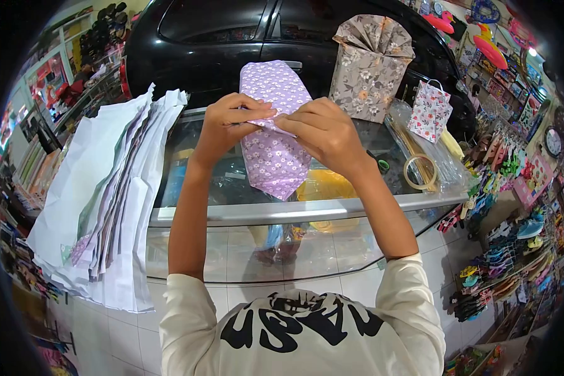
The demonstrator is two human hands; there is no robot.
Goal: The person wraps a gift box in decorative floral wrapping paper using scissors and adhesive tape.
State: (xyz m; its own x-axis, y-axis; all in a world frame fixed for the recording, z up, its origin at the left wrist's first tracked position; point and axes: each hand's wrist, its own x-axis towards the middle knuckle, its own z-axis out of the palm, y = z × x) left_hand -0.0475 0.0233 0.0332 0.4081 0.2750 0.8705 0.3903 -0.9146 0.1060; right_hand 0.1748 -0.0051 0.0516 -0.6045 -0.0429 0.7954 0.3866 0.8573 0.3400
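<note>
Head view. A purple floral-wrapped parcel [274, 135] lies on the glass counter [307, 207], near the middle, running from the far edge toward the near edge. The left hand [232, 122] and right hand [316, 128] meet over its middle: both are curled closed, fingertips pinching a fold of the purple paper where the two hands touch. Both forearms reach up from the cream sleeves at the bottom of the picture. At the counter's left edge, a stack of wrapping-paper sheets [103, 194] overhangs the side and hangs downward. Toward the far right corner stands a grey floral gift bag [370, 66] with a pleated top, and just beside it a small patterned paper bag [430, 111]. Near the right edge lies a roll of clear tape [420, 172] on cellophane-wrapped sticks [435, 153].
</note>
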